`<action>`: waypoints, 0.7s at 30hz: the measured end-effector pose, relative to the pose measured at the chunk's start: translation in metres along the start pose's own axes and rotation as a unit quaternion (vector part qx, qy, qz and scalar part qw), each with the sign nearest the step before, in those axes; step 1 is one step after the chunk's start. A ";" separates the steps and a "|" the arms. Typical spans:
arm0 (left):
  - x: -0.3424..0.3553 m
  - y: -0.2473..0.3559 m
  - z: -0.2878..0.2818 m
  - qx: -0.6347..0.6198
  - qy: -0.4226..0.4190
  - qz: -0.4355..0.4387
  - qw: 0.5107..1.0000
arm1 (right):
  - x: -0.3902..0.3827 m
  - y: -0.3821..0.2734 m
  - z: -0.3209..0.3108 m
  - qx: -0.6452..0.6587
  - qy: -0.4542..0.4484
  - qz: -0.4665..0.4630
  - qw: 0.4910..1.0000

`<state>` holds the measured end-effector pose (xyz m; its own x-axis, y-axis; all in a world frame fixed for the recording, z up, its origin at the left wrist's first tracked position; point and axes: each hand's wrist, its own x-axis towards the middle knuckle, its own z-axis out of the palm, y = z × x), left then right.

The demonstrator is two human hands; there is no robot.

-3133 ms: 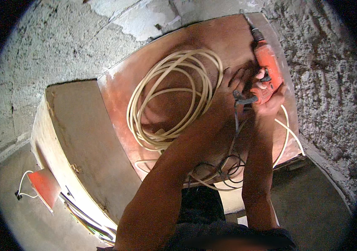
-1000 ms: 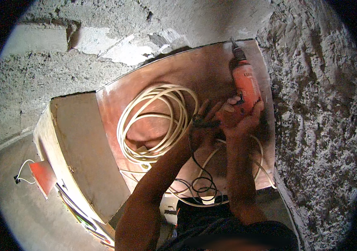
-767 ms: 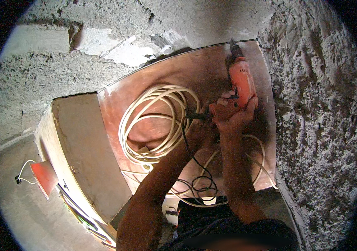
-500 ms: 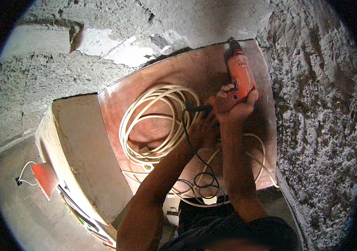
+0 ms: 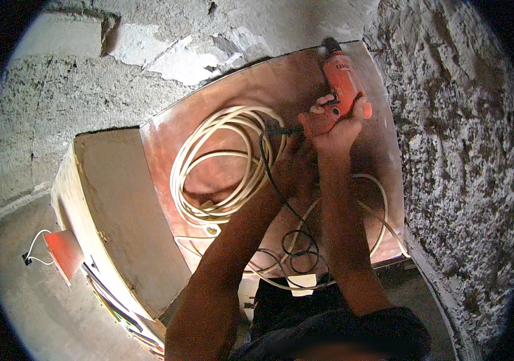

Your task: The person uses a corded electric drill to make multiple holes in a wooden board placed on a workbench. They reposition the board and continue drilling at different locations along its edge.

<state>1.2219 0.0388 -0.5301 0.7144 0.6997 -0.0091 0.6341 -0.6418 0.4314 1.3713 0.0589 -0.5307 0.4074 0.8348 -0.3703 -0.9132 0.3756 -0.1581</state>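
An orange-red power drill (image 5: 342, 84) is in my right hand (image 5: 336, 133), whose fingers wrap round its handle. Its dark chuck (image 5: 331, 46) points away from me at the far edge of the reddish board (image 5: 353, 153); whether a bit touches the wall is too small to tell. From the handle's base a black cord (image 5: 267, 174) runs down in loops between my forearms. My left hand (image 5: 296, 161) lies in shadow on the board just below the handle, its fingers dim but seemingly stretched out flat. Left of it a coil of cream cable (image 5: 178, 174) rests on the board.
Rough grey wall (image 5: 455, 150) rises at the right, and a chipped plaster wall (image 5: 148, 48) stands beyond the board. A brown panel (image 5: 127, 210) adjoins on the left. Lower down are an orange-red object with a white wire (image 5: 64, 253) and several cables (image 5: 118, 313).
The drill and both hands sit slightly higher in the view, along with the board and coil. My right hand keeps its grip on the drill, and the left stays beside it.
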 end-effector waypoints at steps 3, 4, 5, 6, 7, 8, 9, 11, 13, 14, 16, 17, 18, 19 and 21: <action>-0.010 0.013 0.001 -0.104 0.002 -0.119 0.987 | -0.002 0.001 -0.008 0.030 -0.007 -0.010 0.999; -0.007 0.013 0.004 -0.068 0.065 -0.036 0.995 | -0.004 0.001 -0.010 0.027 -0.009 -0.023 0.999; -0.005 0.012 0.006 -0.033 0.126 0.049 0.990 | -0.005 0.000 -0.010 0.024 -0.011 -0.037 0.999; -0.006 0.011 0.008 -0.030 0.098 0.009 0.995 | -0.008 -0.001 -0.010 0.029 -0.017 -0.032 0.999; -0.006 0.011 0.010 -0.027 0.069 -0.031 0.997 | -0.009 -0.001 -0.008 0.033 -0.023 -0.027 0.999; -0.004 0.008 0.009 -0.020 0.032 -0.032 0.999 | -0.009 0.000 -0.006 0.020 -0.014 -0.026 0.999; -0.006 0.008 0.009 0.007 0.070 0.007 0.997 | -0.007 0.002 -0.003 0.029 -0.014 -0.027 0.999; -0.002 0.004 0.005 0.074 0.132 0.162 0.975 | 0.011 0.007 0.004 0.016 0.011 -0.035 0.999; -0.004 0.008 0.001 0.028 0.136 0.121 0.983 | 0.018 0.012 0.002 0.005 0.016 -0.058 0.998; -0.007 0.012 0.000 0.003 0.136 0.096 0.986 | 0.020 0.013 -0.002 -0.003 0.049 -0.047 0.998; -0.008 0.019 -0.002 -0.047 0.138 0.046 0.988 | 0.024 0.011 -0.011 -0.023 0.001 -0.069 0.997; -0.008 0.021 -0.003 -0.055 0.144 0.046 0.987 | 0.025 0.008 -0.015 -0.033 -0.012 -0.071 0.997; -0.007 0.022 -0.004 -0.063 0.149 0.046 0.986 | 0.027 0.009 -0.016 -0.019 -0.009 -0.071 0.997; -0.003 0.021 -0.005 -0.055 0.158 0.068 0.983 | 0.029 0.009 -0.016 -0.007 -0.006 -0.070 0.997; -0.003 0.023 -0.004 -0.089 0.152 0.016 0.984 | 0.026 0.007 -0.016 0.017 -0.012 -0.062 0.998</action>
<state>1.2328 0.0236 -0.5165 0.5937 0.7595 0.2660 0.5318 -0.6184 0.5786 1.3749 0.0767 -0.5564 0.5180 0.7900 -0.3280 -0.8550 0.4899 -0.1702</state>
